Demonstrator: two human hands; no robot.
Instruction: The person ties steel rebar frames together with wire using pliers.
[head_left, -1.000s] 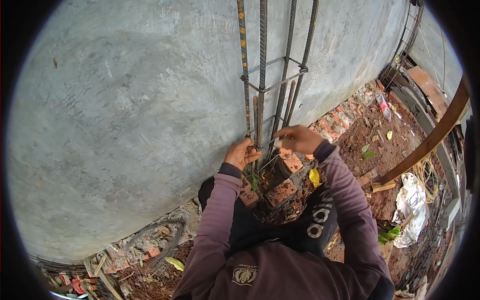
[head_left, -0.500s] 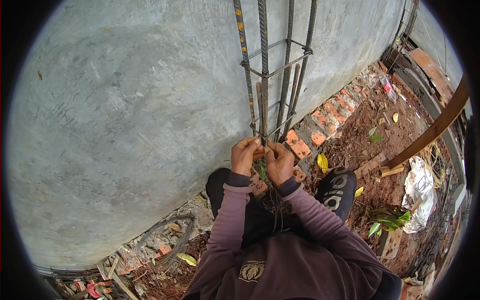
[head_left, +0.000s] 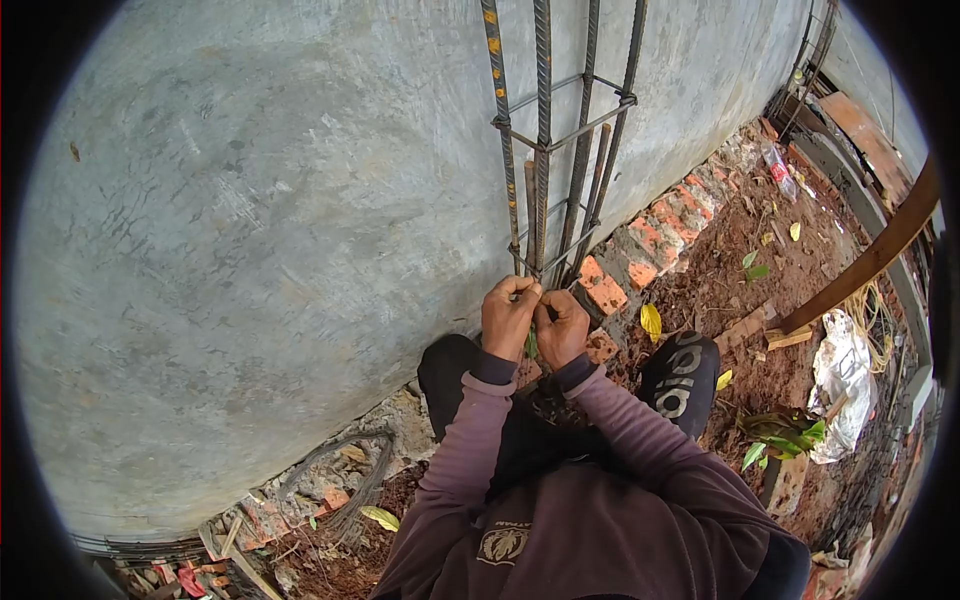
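A column cage of ribbed steel rebar (head_left: 543, 110) stands against the grey plastered wall, with square stirrups (head_left: 580, 135) tied around the upright bars. At the foot of the cage, just under its lowest visible stirrup (head_left: 563, 258), both hands meet with their fingertips close together. My left hand (head_left: 510, 318) is closed in a pinch, thumb and forefinger touching at the front bar. Beside it, my right hand (head_left: 563, 327) is also closed, fingers curled inward. Whatever lies between the fingertips is too small and hidden to make out.
The grey wall (head_left: 250, 250) fills the left side. A row of broken bricks (head_left: 603, 287) runs along its base over red soil. To the right are a slanting wooden board (head_left: 865, 255), a white plastic sheet (head_left: 840, 385) and a bottle (head_left: 779, 172). Wire loops (head_left: 365, 475) lie lower left.
My left hand has turned and come up over the front bar, its fingertips now nearer the right hand's. Thin wires seen hanging below the hands are now hard to see. The view has shifted slightly.
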